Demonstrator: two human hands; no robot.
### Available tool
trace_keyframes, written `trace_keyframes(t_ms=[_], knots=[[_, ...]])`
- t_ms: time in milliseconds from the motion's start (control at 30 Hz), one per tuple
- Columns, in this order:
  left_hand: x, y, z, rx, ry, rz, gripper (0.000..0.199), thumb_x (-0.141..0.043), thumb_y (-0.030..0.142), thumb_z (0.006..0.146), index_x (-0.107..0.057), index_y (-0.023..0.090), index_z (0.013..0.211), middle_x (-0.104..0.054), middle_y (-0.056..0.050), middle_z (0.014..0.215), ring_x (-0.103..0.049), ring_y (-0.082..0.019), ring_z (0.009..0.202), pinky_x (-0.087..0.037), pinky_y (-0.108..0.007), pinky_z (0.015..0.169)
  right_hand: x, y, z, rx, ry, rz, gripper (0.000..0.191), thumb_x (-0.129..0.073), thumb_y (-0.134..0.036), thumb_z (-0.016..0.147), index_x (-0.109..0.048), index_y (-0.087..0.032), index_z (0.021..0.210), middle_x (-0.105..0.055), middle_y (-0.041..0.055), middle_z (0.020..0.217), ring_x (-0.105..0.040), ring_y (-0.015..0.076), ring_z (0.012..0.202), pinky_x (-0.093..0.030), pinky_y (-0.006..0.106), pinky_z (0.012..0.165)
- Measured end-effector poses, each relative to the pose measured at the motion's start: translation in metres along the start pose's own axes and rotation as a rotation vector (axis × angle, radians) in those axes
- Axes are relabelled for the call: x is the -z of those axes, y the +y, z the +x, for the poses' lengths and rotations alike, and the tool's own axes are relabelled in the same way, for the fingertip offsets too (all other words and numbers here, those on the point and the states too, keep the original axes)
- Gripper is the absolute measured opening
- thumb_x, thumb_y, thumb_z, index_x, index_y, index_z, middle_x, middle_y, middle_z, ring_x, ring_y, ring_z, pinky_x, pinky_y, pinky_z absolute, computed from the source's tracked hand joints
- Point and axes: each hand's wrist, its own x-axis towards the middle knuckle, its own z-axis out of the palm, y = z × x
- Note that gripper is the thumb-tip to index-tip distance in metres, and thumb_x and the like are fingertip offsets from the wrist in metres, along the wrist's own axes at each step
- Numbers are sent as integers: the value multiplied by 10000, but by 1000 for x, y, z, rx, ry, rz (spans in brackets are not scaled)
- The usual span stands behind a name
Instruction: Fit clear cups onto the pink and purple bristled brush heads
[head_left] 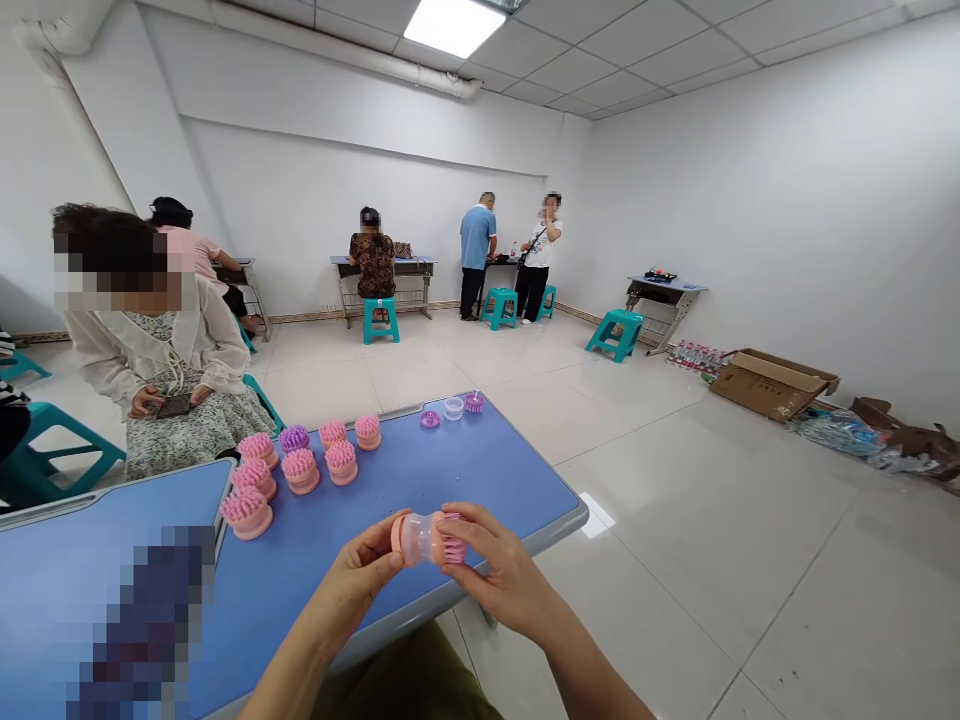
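Observation:
Both hands hold a pink brush bottle (421, 540) with a clear middle, lying sideways above the front edge of the blue table (420, 480). My left hand (356, 580) grips its flat peach-coloured end between thumb and fingers. Around the bristled end are the fingers of my right hand (491, 565). Several pink bristled brushes (301, 470) stand at the table's left side, with a purple-topped one (294, 438) among them. Near the far edge lie a purple ring-like part (430, 420), a clear cup (454, 408) and a purple bristled piece (474, 402).
A second blue table (45, 580) adjoins at the left. Beyond it a seated person (172, 370) holds a phone. Other people are at desks by the far wall. Teal stools (616, 335) stand on the floor; a cardboard box (772, 385) and plastic bags (840, 432) lie at right.

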Motion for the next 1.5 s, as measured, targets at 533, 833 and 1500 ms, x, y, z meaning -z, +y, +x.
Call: trace_keyframes(t_ms=[533, 833, 1500], knots=[[2, -3, -2, -159, -147, 227, 553, -728, 490, 617, -622, 233, 1095, -696, -51, 1047, -582, -280, 1037, -439, -410, 928, 4, -1, -2, -18, -51, 99, 450, -598, -82, 743, -554, -295, 1136, -559, 45, 1190, -549, 189, 1078, -476, 341, 920], [4, 0, -6, -104, -121, 290, 574, -712, 505, 624, -616, 213, 1109, -700, -44, 1014, -594, -277, 989, -455, -397, 895, 0, 0, 0, -20, -68, 124, 446, -609, -83, 737, -568, -299, 1125, -564, 40, 1186, -556, 188, 1066, -474, 333, 911], [10, -5, -6, -165, -5, 438, 508, -718, 235, 624, -598, 172, 1113, -704, -68, 1004, -637, -244, 932, -507, -347, 871, -28, 18, 5, -400, -91, 478, 473, -692, -364, 685, -564, -215, 1115, -631, 53, 978, -612, 190, 813, -522, 315, 719]])
